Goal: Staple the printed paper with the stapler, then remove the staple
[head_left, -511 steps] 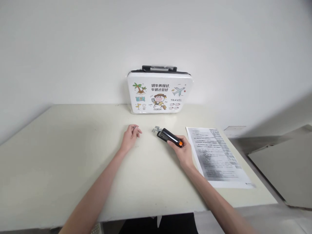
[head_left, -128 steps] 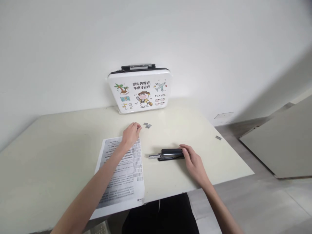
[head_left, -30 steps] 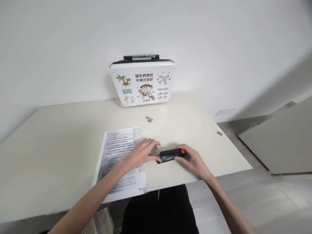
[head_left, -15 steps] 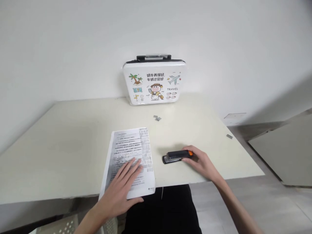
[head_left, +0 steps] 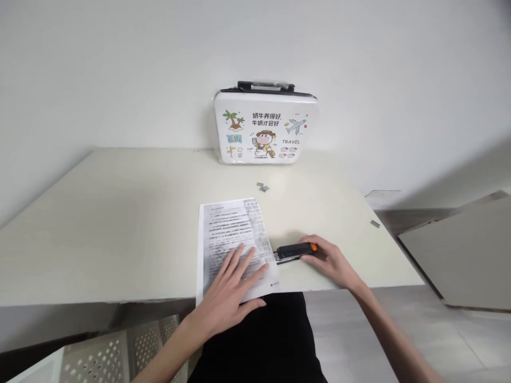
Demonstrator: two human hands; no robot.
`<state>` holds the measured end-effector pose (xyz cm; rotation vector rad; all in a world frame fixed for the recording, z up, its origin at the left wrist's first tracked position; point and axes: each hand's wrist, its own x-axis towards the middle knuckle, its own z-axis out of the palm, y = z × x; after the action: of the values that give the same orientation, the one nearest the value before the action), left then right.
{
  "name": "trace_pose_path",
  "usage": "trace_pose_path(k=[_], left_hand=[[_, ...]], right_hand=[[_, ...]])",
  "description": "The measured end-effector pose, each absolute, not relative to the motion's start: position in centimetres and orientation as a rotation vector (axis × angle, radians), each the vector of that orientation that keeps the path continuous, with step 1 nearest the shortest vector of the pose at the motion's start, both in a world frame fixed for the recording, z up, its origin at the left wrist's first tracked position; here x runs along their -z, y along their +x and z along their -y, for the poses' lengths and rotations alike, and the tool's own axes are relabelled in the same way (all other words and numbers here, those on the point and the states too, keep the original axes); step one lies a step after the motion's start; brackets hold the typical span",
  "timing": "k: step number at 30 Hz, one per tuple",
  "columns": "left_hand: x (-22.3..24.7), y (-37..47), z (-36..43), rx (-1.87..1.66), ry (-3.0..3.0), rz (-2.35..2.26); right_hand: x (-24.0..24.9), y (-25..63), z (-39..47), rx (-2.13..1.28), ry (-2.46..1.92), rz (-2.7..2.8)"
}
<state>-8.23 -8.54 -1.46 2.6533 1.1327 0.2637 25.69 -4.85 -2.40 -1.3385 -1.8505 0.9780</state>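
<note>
Printed paper sheets [head_left: 227,229] lie at the table's front edge, their lower end reaching it. Flat on them rests my left hand [head_left: 233,284], fingers spread. A black stapler [head_left: 294,250] with an orange end lies on the table just right of the paper. My right hand [head_left: 329,259] grips its orange rear end between thumb and fingers. The paper's right edge covers the tip of the stapler's base; whether the sheet sits between the jaws I cannot tell fully.
A white cartoon-printed case [head_left: 265,127] with a black handle stands against the wall. Several staple strips [head_left: 262,187] lie in front of it, and another strip [head_left: 375,224] sits near the table's right edge. A perforated beige seat [head_left: 99,356] is below left.
My left hand has slid the paper to the right, up to the stapler, and its edge now overlaps the stapler's front. My right hand keeps hold of the stapler. The view has shifted slightly.
</note>
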Motion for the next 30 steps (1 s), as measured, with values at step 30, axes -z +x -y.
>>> trace_pose_path(k=[30], left_hand=[[4.3,-2.6,4.0,-0.487,2.598,-1.224]], right_hand=[[-2.1,19.4,2.0,-0.764,-1.472,2.191]])
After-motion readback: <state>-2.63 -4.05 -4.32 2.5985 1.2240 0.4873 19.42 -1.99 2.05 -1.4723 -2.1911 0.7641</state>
